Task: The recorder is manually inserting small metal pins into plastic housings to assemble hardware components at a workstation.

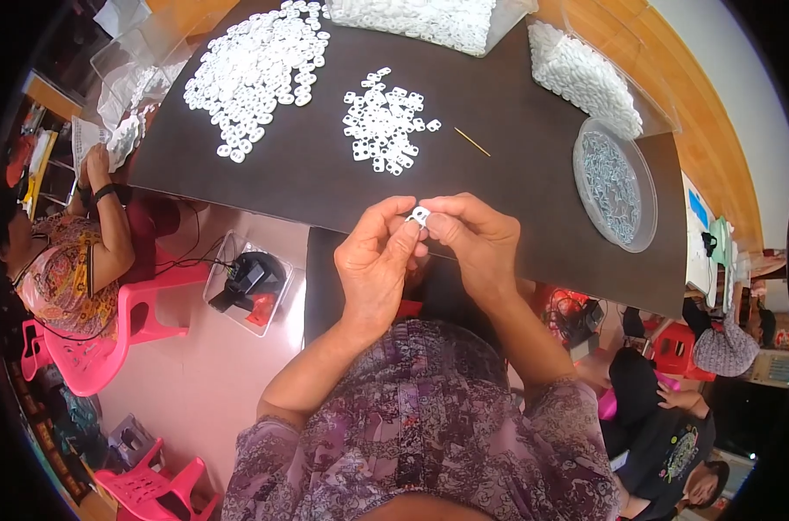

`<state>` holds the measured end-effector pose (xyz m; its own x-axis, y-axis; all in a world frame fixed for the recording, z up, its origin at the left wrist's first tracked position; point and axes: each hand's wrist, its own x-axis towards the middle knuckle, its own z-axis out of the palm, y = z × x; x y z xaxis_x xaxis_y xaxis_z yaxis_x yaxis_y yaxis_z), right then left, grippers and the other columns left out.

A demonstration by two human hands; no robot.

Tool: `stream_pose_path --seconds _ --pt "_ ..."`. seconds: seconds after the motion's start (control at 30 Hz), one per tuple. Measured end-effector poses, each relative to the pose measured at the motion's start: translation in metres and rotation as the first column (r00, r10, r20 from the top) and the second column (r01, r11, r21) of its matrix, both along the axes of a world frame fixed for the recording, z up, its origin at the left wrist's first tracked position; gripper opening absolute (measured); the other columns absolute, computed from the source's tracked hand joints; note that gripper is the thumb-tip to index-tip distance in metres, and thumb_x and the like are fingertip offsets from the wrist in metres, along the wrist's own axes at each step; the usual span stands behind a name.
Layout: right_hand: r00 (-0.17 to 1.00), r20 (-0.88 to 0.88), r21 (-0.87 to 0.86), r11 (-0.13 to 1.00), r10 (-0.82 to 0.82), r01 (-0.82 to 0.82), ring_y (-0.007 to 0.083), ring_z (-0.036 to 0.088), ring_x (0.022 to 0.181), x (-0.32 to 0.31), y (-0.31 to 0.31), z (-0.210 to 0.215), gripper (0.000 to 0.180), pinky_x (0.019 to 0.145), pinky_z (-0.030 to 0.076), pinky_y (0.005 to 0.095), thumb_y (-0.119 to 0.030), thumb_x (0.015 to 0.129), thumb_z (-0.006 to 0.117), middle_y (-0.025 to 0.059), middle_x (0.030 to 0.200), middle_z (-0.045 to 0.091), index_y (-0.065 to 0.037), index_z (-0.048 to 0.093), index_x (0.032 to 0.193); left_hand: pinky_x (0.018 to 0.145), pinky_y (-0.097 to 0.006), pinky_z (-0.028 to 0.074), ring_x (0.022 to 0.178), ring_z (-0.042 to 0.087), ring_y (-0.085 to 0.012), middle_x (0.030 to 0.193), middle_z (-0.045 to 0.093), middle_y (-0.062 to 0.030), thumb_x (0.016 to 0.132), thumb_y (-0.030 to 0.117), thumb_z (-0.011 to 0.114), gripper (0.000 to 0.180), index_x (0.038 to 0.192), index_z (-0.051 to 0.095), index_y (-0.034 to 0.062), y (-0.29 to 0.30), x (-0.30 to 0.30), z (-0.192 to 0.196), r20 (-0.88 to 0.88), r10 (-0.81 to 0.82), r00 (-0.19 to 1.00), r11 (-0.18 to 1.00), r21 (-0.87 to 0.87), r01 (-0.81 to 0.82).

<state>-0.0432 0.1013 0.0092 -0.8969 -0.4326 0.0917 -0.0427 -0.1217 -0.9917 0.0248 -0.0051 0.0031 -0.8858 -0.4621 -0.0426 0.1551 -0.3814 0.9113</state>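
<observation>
Both my hands meet over the near edge of the dark table (325,195). Between the fingertips is a small white plastic piece with a dark hole (420,214). My left hand (373,260) pinches it from the left, and my right hand (481,239) from the right with thumb and forefinger. Whether a second part is pressed in there is too small to tell. Ahead of my hands lies a small heap of white pieces with holes (381,126). At the far left is a larger pile of rounded white pieces (254,69).
A round clear dish (585,174) of small metal parts stands at the right. Clear bins of white pieces (429,22) (581,74) line the back. A thin yellowish stick (472,141) lies mid-table. One person sits left on a pink chair (125,339); others are at lower right.
</observation>
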Motion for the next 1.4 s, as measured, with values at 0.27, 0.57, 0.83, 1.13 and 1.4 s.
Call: stream_pose_path --seconds 0.27,0.57,0.83,1.13,1.4 --pt "0.989 -0.146 0.043 0.999 -0.019 0.026 0.0083 0.058 0.073 -0.001 0.001 -0.006 0.013 0.066 0.046 0.0201 0.005 0.083 0.057 0.0046 0.084 0.06 0.003 0.064 0.093 0.052 -0.015 0.042 0.066 0.053 -0.0029 0.08 0.058 0.0003 0.09 0.003 0.056 0.022 0.111 0.059 0.0009 0.004 -0.001 -0.006 0.001 0.03 1.0 0.996 -0.088 -0.03" --pt "0.997 -0.076 -0.003 1.0 -0.006 0.006 0.0082 0.058 0.071 0.0 0.002 -0.005 0.013 0.059 0.048 0.0211 0.005 0.084 0.055 0.004 0.086 0.058 0.003 0.062 0.095 0.055 -0.017 0.044 0.065 0.053 -0.004 0.079 0.06 -0.0018 0.09 0.002 0.056 0.024 0.114 0.058 -0.0013 0.004 -0.004 -0.004 -0.026 -0.004 1.0 1.0 -0.026 0.003" --pt "0.885 -0.465 0.189 0.979 0.024 0.073 0.0147 0.055 0.068 -0.003 0.007 -0.004 0.025 0.061 0.047 0.0275 0.003 0.072 0.065 0.0064 0.087 0.059 -0.001 0.063 0.096 0.058 -0.018 0.046 0.063 0.056 -0.007 0.079 0.063 -0.0062 0.088 0.001 0.056 0.023 0.111 0.058 -0.0051 -0.002 -0.008 -0.008 -0.002 -0.05 0.999 0.996 0.076 0.05" --pt "0.648 -0.762 0.169 0.965 0.0 0.2 0.0236 0.055 0.067 -0.012 0.006 -0.007 0.029 0.057 0.045 0.0314 0.001 0.065 0.069 0.0104 0.081 0.06 0.0 0.062 0.094 0.053 -0.02 0.048 0.06 0.058 -0.0087 0.083 0.066 -0.0094 0.088 0.003 0.057 0.019 0.105 0.06 -0.0058 0.002 -0.007 0.008 0.078 -0.022 0.997 0.961 0.275 -0.001" --pt "0.585 -0.808 0.073 0.973 -0.071 0.219 0.0229 0.055 0.065 -0.01 0.007 -0.01 0.027 0.055 0.044 0.0302 0.001 0.067 0.069 0.0111 0.081 0.061 0.003 0.062 0.093 0.054 -0.018 0.042 0.062 0.051 -0.0055 0.076 0.058 -0.0023 0.088 0.007 0.06 0.019 0.105 0.063 -0.0014 0.004 -0.003 0.0 -0.034 -0.025 0.999 1.0 0.018 0.026"
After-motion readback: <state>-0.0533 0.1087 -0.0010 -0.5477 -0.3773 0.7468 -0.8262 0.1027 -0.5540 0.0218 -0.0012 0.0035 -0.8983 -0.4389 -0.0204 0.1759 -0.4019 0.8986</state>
